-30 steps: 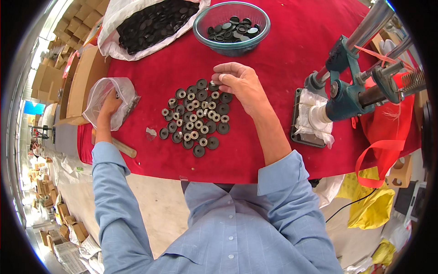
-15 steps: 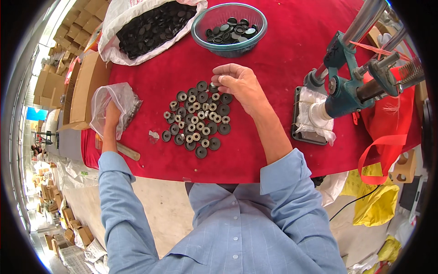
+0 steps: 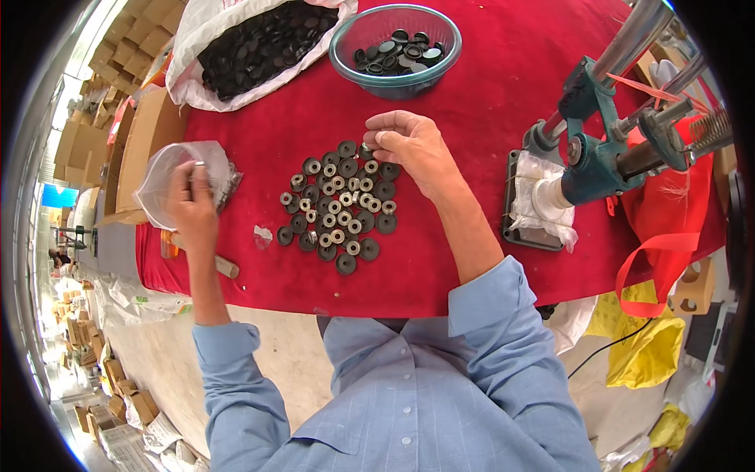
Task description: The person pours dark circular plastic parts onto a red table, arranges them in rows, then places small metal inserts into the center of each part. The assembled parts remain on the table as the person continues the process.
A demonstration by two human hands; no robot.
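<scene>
My left hand (image 3: 193,197) is raised at the mouth of a clear plastic bag (image 3: 157,185), fingers closed, with a small metal bearing (image 3: 200,164) showing at the fingertips. Small metal parts fill the bag's far right side. Over the far edge of a cluster on the red cloth, my right hand (image 3: 413,149) is closed in a pinch, with a bright metal ring, seemingly a bearing (image 3: 366,147), at its fingertips; the fingers partly hide it. The cluster holds several black plastic wheels (image 3: 346,263), many with a bearing (image 3: 353,248) on top.
A white sack (image 3: 185,67) of black round parts and a teal bowl (image 3: 342,59) with black caps stand at the back. On the right is a green hand press (image 3: 586,134); a red bag (image 3: 668,236) lies beyond it. A cardboard box (image 3: 149,149) stands at the left.
My left hand has come up out of the plastic bag with a bearing at its fingertips, and the bag's mouth has shifted left. My right hand has barely moved.
</scene>
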